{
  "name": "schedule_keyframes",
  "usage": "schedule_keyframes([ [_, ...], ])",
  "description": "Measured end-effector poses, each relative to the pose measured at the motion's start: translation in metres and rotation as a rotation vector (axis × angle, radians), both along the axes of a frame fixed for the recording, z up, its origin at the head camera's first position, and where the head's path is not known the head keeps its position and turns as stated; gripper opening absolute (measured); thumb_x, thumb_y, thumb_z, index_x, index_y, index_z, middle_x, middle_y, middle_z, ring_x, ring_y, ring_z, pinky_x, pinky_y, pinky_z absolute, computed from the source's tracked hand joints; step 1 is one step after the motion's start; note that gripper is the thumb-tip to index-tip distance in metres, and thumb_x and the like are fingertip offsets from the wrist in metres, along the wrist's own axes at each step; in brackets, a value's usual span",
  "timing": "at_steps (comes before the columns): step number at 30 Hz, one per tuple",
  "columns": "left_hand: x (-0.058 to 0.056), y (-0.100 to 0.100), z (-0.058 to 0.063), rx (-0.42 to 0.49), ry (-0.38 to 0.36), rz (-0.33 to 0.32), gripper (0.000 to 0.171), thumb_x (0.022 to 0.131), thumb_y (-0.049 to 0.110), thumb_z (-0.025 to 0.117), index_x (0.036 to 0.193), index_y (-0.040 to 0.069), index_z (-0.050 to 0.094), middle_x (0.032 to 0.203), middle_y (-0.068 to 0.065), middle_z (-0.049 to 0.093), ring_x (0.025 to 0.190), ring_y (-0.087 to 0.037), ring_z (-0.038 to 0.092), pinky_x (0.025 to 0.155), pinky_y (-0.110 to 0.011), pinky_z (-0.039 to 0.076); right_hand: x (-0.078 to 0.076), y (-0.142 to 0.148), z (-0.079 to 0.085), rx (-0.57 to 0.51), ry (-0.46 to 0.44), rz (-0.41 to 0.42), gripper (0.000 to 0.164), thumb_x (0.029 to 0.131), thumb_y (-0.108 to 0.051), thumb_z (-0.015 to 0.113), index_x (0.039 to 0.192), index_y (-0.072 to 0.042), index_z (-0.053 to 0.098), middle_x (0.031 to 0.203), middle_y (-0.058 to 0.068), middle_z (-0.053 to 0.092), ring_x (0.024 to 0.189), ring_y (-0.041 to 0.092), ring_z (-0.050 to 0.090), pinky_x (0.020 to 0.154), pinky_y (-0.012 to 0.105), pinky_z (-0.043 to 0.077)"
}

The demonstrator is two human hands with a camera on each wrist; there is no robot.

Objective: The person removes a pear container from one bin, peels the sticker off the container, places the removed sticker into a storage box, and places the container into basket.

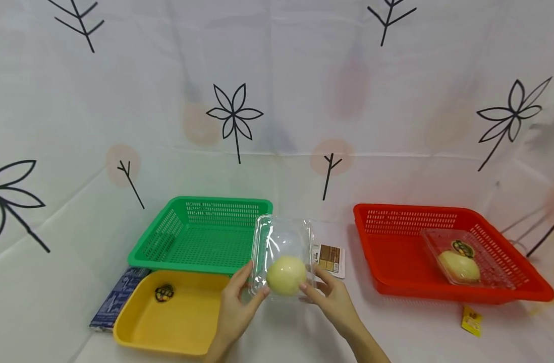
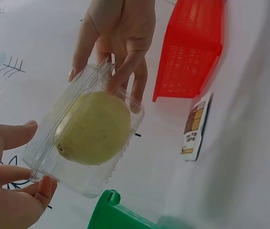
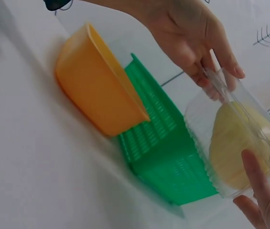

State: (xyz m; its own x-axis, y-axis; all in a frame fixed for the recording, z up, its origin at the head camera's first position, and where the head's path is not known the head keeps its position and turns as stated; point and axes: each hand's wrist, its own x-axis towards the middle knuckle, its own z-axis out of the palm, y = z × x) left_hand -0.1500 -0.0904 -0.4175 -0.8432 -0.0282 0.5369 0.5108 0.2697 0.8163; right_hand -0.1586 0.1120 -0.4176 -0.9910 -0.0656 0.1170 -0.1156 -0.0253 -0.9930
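A clear plastic clamshell box (image 1: 282, 237) with a pale yellow, rounded fruit (image 1: 286, 275) inside is held up between both hands. On its left side my left hand (image 1: 235, 306) grips the edge, thumb in front. From the opposite side my right hand (image 1: 335, 304) pinches the box, thumb across the front near the fruit. In the left wrist view, the lid (image 2: 68, 102) appears closed over the fruit (image 2: 96, 128). The right wrist view shows the same fruit (image 3: 237, 143) through the plastic, with fingers at both ends of the box.
A green basket (image 1: 204, 242) and a yellow tray (image 1: 177, 322) stand at left, the tray holding a small dark round sticker (image 1: 164, 293). Beside them lies a blue packet (image 1: 118, 300). At right, a red basket (image 1: 404, 267) holds another boxed fruit (image 1: 459, 266). A brown-and-white packet (image 1: 330, 258) and yellow sachet (image 1: 472, 320) lie nearby.
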Motion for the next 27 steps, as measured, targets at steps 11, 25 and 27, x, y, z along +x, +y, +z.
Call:
schedule_keyframes([
  [11, -0.024, -0.025, 0.021, 0.038, -0.086, -0.029, 0.045, 0.083, -0.004, 0.065, 0.125, -0.014, 0.051, 0.131, -0.027, 0.049, 0.098, -0.028, 0.050, 0.080, -0.017, 0.045, -0.032, -0.018, 0.007, -0.032, 0.048, 0.089, 0.057, 0.085, -0.008, 0.068, 0.136, 0.003, 0.044, 0.135, 0.017, 0.046, 0.109, 0.033, 0.058, 0.074, 0.034, 0.056],
  [25, -0.056, -0.046, 0.043, 0.217, -0.307, 0.134, 0.043, 0.087, 0.003, 0.062, 0.128, -0.005, 0.053, 0.124, -0.022, 0.054, 0.103, -0.025, 0.047, 0.081, -0.016, 0.042, -0.071, -0.051, 0.018, -0.100, 0.088, 0.176, 0.053, 0.088, -0.007, 0.064, 0.136, 0.004, 0.043, 0.137, 0.020, 0.045, 0.115, 0.035, 0.053, 0.078, 0.036, 0.055],
  [27, -0.059, -0.050, 0.045, 0.206, -0.343, 0.148, 0.045, 0.087, 0.006, 0.063, 0.130, -0.002, 0.052, 0.128, -0.019, 0.053, 0.108, -0.026, 0.045, 0.086, -0.023, 0.042, -0.077, -0.056, 0.017, -0.105, 0.092, 0.193, 0.053, 0.089, -0.007, 0.063, 0.136, 0.004, 0.043, 0.137, 0.020, 0.045, 0.116, 0.035, 0.053, 0.079, 0.036, 0.054],
])
